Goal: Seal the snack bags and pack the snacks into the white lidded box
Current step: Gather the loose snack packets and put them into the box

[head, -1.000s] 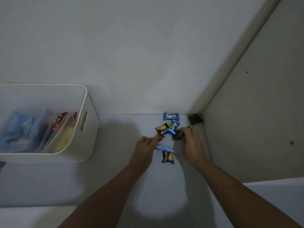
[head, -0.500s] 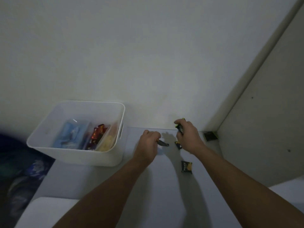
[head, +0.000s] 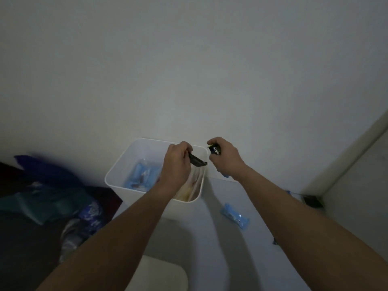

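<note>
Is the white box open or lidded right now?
Open: the white plastic box has no lid, snack bags show inside, and the left hand is over it.

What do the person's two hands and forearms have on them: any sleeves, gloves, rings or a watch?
Nothing shows. The left hand and right hand are bare, without gloves, rings or a watch. Both forearms are uncovered as far as the frame's lower edge; no sleeve appears. The dim light could hide small details.

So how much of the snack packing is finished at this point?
Roughly midway, it seems. Done: the white box already holds a blue bag and a pale bag. In hand: the left hand holds a dark packet over the box, and the right hand grips a black packet just beside it. Left: a blue packet and a dark one in the corner lie on the surface; the box is still open.
</note>
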Available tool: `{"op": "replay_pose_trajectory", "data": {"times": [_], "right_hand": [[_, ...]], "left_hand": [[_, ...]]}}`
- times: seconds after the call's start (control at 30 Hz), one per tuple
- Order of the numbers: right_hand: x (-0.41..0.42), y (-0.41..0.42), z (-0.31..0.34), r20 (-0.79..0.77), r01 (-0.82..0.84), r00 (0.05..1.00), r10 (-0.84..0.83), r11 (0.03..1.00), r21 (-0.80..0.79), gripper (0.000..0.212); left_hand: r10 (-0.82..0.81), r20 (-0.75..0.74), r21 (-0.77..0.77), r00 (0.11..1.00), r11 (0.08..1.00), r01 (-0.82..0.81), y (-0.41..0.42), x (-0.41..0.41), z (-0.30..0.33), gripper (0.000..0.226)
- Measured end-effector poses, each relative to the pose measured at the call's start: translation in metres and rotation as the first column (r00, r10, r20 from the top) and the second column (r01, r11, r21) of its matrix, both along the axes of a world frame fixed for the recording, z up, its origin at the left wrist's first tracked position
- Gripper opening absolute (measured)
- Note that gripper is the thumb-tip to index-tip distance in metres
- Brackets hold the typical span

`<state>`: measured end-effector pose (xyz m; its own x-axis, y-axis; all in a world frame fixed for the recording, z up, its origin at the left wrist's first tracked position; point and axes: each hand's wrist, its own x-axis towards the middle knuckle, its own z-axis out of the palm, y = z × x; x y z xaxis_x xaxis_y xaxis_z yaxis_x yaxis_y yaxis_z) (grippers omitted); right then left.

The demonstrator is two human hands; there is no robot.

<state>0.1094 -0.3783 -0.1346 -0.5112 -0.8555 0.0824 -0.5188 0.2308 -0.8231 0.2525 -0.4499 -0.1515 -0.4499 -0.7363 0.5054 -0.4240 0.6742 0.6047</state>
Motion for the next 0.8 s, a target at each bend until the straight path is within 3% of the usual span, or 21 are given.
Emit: {"op": "replay_pose_trajectory", "data": {"times": [0.17, 0.3, 0.37, 0.5, 0.7, 0.8], "right_hand": [[0.041, -0.053, -0.011, 0.124, -0.026, 0.992, 0.017, 0.997, 0.071, 0.044], [0.057, -0.083, -0.030, 0.222, -0.041, 0.975, 0.007, 0.988, 0.147, 0.043], [0.061, -0.091, -0.036, 0.267, -0.068, 0.964, 0.016, 0.980, 0.187, 0.048], [0.053, -0.099, -0.040, 0.181, -0.032, 0.983, -0.016, 0.965, 0.259, 0.049], [0.018, -0.079, -0.035, 0.257, 0.109, 0.955, -0.149, 0.980, 0.166, 0.031], [-0.007, -0.046, -0.034, 0.272, 0.147, 0.942, -0.196, 0.971, 0.190, 0.024]], "left_hand": [[0.132, 0.057, 0.126, 0.990, 0.982, -0.138, -0.037, 0.032, -0.013, 0.019], [0.087, 0.066, 0.271, 0.994, 0.957, -0.102, -0.055, 0.047, -0.038, 0.021], [0.005, 0.107, 0.437, 0.994, 0.898, -0.052, -0.057, 0.051, -0.045, 0.031], [-0.046, 0.116, 0.697, 0.992, 0.716, -0.048, -0.066, 0.055, -0.053, 0.050], [0.029, 0.064, 0.595, 0.998, 0.801, -0.061, -0.063, 0.039, -0.044, 0.042], [-0.053, 0.056, 0.411, 0.997, 0.911, 0.025, -0.042, 0.014, -0.037, 0.040]]}}
